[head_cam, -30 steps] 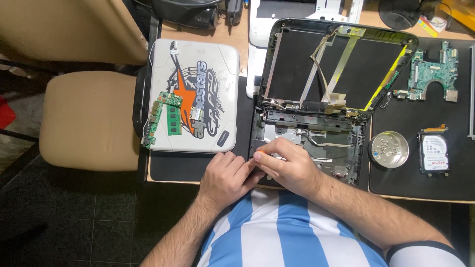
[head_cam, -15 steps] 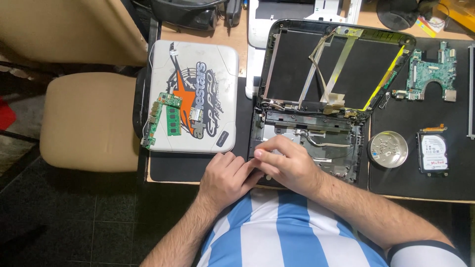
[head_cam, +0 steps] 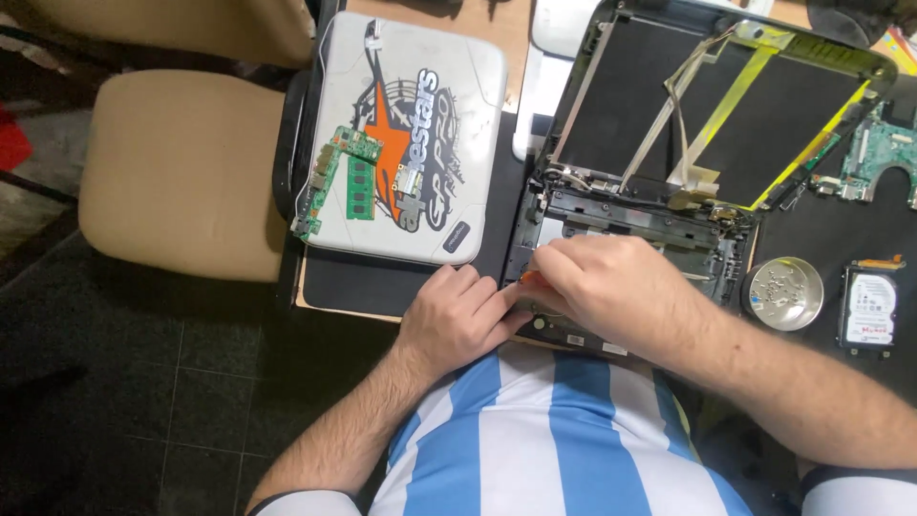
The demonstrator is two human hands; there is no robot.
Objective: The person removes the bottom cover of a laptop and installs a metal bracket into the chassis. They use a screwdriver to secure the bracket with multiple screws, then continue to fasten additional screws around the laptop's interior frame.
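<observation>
A dismantled black laptop base [head_cam: 630,215] lies in front of me with its empty screen shell [head_cam: 726,105] tipped back. My right hand [head_cam: 607,287] is curled over the base's front left part and grips a small orange-handled tool [head_cam: 525,278], which is mostly hidden under the fingers. My left hand [head_cam: 458,315] presses on the base's front left corner, its bent fingers touching my right hand. What the tool's tip touches is hidden.
A white laptop cover with an orange star [head_cam: 420,134] lies to the left and carries green circuit boards [head_cam: 334,177]. At the right are a metal bowl of screws [head_cam: 783,293], a hard drive [head_cam: 867,311] and a green motherboard [head_cam: 874,162]. A beige chair [head_cam: 181,172] stands at the left.
Both hands stay at the base's front left corner and shift only slightly. The view has barely changed.
</observation>
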